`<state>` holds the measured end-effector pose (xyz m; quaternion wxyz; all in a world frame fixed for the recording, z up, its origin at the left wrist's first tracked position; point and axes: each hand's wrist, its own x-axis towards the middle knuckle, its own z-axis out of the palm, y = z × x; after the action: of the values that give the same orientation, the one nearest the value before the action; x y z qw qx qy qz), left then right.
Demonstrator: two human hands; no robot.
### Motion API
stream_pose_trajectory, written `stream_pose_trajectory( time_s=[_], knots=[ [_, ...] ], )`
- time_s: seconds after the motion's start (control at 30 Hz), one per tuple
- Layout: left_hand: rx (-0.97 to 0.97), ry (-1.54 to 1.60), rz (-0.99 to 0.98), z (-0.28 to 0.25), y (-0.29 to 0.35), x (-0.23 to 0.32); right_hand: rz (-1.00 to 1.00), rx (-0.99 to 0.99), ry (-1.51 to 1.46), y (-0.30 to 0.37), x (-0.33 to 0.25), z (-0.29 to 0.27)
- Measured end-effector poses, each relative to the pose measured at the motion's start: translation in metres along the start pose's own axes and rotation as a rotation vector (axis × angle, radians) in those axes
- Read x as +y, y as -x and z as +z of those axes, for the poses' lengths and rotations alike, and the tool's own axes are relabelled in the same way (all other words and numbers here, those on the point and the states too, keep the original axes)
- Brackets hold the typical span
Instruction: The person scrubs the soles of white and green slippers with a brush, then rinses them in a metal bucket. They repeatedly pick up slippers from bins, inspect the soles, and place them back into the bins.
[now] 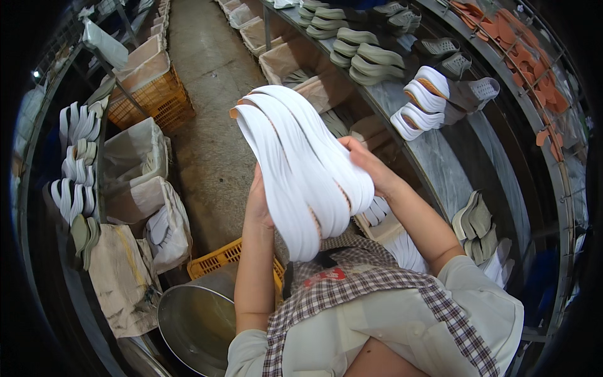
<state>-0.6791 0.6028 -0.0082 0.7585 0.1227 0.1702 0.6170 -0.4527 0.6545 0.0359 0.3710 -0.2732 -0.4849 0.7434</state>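
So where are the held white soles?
In the head view, the white soles are near centre, held between left hand and right hand, beyond the checked apron.

A checked apron [377, 283] is covering a pale shirt [389, 317]. Short sleeves [483, 298] are flanking the apron. Red print [331, 275] is marking its front.

1. Holding a bundle of white soles [301, 169] between left hand [258, 201] and right hand [372, 166], hiding most left fingers behind it.
2. Wearing a checked apron [370, 279] below the bundle.
3. Overlooking a metal pot [173, 314] and a yellow crate [217, 259] below and left of the bundle.
4. Overlooking grey-green soles [377, 61] above and right of the bundle.
5. Facing a concrete aisle [204, 75] beyond it.
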Motion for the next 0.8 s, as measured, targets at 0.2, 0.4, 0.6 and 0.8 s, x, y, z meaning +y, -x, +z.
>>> stream_pose_trajectory(
  time_s=[0.2, 0.4, 0.6, 0.8],
  knots=[
    [0.132, -0.060, 0.061, -0.027, -0.018, 0.010, 0.165, -0.062, -0.856, -0.025, 0.028, -0.008],
    [0.254, -0.278, 0.224, -0.029, -0.069, 0.040, 0.086, -0.237, -1.000, -0.083, 0.048, -0.051],
    [0.317, -0.669, 0.308, -0.005, -0.140, 0.074, 0.113, -0.191, -0.875, -0.159, 0.043, -0.076],
    [0.222, -0.480, 0.254, -0.003, -0.201, 0.089, 0.289, -0.054, -0.905, -0.209, 0.048, -0.092]
  ],
)
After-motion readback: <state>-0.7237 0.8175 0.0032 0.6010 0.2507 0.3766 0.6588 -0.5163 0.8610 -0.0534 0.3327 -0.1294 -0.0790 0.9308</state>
